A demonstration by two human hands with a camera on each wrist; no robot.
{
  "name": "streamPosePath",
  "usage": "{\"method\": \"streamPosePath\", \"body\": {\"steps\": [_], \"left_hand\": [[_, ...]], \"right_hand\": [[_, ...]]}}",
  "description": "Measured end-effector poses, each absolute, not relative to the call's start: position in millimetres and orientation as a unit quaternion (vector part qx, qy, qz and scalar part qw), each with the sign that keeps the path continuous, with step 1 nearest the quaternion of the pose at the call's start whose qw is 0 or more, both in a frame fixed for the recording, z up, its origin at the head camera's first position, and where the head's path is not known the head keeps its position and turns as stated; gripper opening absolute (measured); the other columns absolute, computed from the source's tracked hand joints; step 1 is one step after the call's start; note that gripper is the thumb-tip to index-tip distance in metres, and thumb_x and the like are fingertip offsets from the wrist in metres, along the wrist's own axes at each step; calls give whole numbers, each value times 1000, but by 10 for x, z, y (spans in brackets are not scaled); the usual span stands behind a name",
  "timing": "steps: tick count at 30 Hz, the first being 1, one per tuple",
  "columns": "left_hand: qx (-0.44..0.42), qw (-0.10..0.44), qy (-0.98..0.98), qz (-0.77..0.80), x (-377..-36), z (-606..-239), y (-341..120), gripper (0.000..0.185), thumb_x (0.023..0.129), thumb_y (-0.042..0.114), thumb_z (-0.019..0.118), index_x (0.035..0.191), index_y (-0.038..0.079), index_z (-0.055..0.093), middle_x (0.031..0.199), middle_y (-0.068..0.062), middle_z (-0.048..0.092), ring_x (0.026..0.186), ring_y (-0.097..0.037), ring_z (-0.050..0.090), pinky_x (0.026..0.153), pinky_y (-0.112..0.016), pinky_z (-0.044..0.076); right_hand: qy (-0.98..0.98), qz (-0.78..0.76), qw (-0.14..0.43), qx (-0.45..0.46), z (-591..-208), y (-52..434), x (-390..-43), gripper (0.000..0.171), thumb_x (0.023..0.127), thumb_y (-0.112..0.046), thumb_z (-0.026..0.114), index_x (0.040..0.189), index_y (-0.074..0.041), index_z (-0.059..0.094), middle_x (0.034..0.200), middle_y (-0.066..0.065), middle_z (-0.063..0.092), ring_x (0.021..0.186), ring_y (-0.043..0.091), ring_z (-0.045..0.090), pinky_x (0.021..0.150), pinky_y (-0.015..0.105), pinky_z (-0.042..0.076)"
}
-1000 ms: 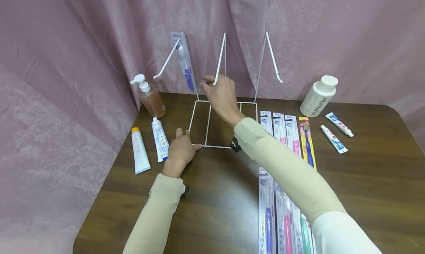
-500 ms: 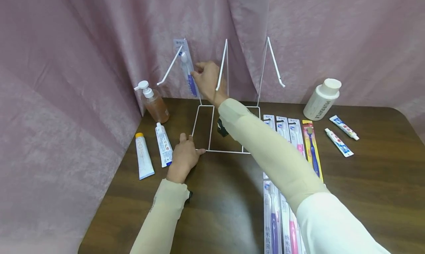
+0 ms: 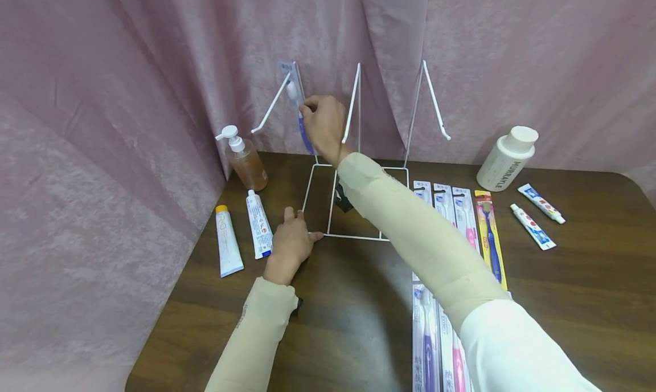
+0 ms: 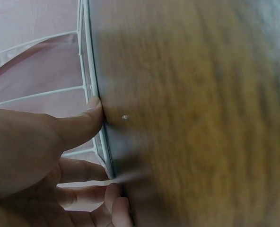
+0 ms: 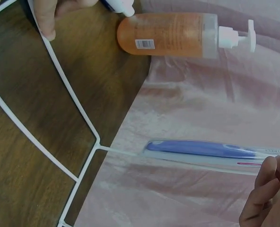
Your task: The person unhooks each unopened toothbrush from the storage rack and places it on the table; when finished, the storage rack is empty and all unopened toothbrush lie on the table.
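A white wire rack (image 3: 359, 236) with three slanted hooks stands at the back of the wooden table (image 3: 353, 312). A packaged blue-handled toothbrush (image 3: 293, 87) hangs on the left hook (image 3: 270, 106). My right hand (image 3: 306, 107) is raised to it and pinches the pack's edge. In the right wrist view the pack (image 5: 201, 150) lies just beyond my curled fingertips (image 5: 266, 187). My left hand (image 3: 299, 232) lies flat on the rack's front left corner. Its thumb (image 4: 90, 116) presses against the base wire (image 4: 98, 127).
An amber pump bottle (image 3: 248, 161) and two toothpaste tubes (image 3: 228, 246) sit left of the rack. Several packaged toothbrushes (image 3: 461, 215) lie to its right, more near the front edge (image 3: 435, 335). A white bottle (image 3: 504, 158) and two small tubes (image 3: 533, 227) are far right. Pink curtain surrounds.
My right hand has moved left and up from the middle hook's tip to the toothbrush pack on the left hook. The left hand has stayed on the rack's corner.
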State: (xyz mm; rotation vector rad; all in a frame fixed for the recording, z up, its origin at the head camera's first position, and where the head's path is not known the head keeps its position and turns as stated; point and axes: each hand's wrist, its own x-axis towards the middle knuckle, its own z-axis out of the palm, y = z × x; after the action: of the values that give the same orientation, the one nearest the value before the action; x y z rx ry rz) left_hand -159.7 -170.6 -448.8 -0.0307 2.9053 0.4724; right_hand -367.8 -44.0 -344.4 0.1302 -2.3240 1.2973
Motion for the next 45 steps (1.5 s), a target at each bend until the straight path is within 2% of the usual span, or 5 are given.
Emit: {"method": "streamPosePath", "body": {"steps": [4, 13, 33, 40, 45], "left_hand": [[-5, 99, 984, 146, -1669, -4529, -1713, 97, 106, 53, 81, 172, -7, 43, 153, -23, 49, 112, -52, 76, 99, -61, 66], [12, 104, 984, 144, -1706, -4517, -1748, 97, 106, 52, 81, 171, -9, 44, 155, -26, 48, 109, -53, 77, 97, -60, 67], [32, 103, 987, 116, -1825, -4236, -1975, 92, 111, 51, 75, 169, -13, 42, 163, -35, 41, 99, -48, 77, 94, -59, 67], [23, 131, 984, 116, -1668, -3927, -1959, 88, 115, 44, 69, 172, -13, 35, 160, -35, 41, 105, -48, 75, 103, -61, 65], [37, 125, 985, 112, -1852, -4199, -2156, 96, 113, 53, 70, 173, -13, 34, 164, -36, 38, 98, -44, 75, 98, -61, 67]], "right_hand": [[-840, 496, 217, 39, -3289, -342, -3528, 11, 104, -26, 82, 105, -25, 93, 98, -9, 89, 91, 8, 80, 91, 27, 61], [-791, 595, 139, 32, -2846, -202, -2554, 21, 114, -18, 72, 120, -5, 87, 110, 13, 88, 70, 20, 81, 61, 21, 58], [-822, 568, 8, 22, -3205, 976, -1202, 23, 109, -16, 73, 120, 0, 84, 60, -2, 68, 52, 8, 62, 55, 25, 44], [-842, 535, -47, -49, -3353, 1650, -530, 31, 112, -22, 73, 129, 2, 81, 65, -5, 67, 58, 8, 59, 54, 28, 42], [-839, 527, -78, -110, -3465, 2030, -89, 36, 116, -26, 67, 135, 3, 77, 78, -6, 66, 67, 12, 62, 62, 29, 49]]}}
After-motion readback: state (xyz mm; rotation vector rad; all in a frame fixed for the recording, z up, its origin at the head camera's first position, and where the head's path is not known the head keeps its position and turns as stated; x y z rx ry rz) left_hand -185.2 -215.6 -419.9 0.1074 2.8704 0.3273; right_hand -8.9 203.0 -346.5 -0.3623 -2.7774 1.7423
